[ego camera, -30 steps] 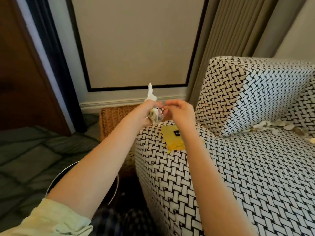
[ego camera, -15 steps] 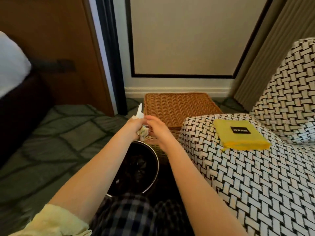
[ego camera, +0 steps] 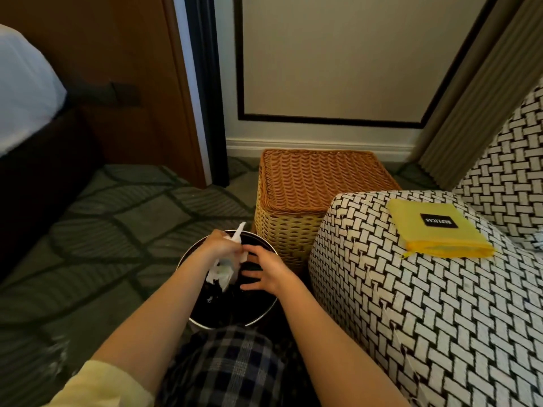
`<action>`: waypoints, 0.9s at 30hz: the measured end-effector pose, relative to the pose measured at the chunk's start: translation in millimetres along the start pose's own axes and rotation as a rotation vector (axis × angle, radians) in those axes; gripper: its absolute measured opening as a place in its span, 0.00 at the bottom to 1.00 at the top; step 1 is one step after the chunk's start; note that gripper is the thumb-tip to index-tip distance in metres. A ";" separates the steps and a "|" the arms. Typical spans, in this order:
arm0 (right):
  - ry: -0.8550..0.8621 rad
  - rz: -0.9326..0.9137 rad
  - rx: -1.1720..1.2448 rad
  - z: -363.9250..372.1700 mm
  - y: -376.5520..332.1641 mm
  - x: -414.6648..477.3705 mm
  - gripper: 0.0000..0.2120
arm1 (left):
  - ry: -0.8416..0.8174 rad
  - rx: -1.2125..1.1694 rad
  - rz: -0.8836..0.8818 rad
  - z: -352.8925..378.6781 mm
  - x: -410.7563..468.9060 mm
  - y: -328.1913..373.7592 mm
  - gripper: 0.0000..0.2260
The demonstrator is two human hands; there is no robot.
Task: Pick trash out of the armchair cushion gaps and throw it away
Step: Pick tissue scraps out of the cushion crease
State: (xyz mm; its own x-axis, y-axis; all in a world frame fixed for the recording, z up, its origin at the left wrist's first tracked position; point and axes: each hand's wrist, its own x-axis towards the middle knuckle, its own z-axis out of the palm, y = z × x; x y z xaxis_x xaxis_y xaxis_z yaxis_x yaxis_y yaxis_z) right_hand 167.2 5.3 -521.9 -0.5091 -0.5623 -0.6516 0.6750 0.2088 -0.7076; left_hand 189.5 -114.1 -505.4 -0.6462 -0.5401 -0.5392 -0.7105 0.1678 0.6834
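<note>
My left hand (ego camera: 219, 246) holds a bunch of crumpled white tissue trash (ego camera: 224, 270) right over the mouth of a round black bin (ego camera: 266, 311) with a shiny rim. My right hand (ego camera: 269, 273) hovers beside it over the bin, fingers spread and empty. The armchair (ego camera: 426, 304), upholstered in a black-and-white woven pattern, fills the right side; its cushion gaps are out of view.
A wicker basket (ego camera: 308, 195) with a lid stands just behind the bin against the armchair's arm. A yellow pouch (ego camera: 437, 230) lies on the arm. A bed (ego camera: 26, 92) and wooden door frame are at the left. Patterned green carpet (ego camera: 117, 230) covers the floor.
Both hands have swung left from above the armchair arm and dropped down over the bin. The right hand has let go of the trash and spread its fingers.
</note>
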 end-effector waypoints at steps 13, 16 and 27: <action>0.060 -0.050 0.016 -18.8 -44.8 -21.0 0.18 | -0.041 -0.111 0.065 -8.8 -31.1 61.3 0.11; 0.041 -0.166 0.077 -25.7 -79.8 -48.4 0.17 | -0.094 -0.258 0.165 -10.2 -45.5 94.7 0.09; 0.241 -0.566 0.159 -130.7 -135.5 -191.5 0.09 | -0.371 -0.298 0.551 58.6 -121.8 211.2 0.07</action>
State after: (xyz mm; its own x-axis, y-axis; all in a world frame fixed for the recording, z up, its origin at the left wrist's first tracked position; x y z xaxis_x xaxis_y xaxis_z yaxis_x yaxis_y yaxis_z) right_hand 103.4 189.4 -336.9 -0.9038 -0.3507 -0.2451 0.3278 -0.1995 -0.9234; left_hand 101.7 35.5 -324.3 -0.9779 -0.1177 -0.1730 -0.1824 0.0746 0.9804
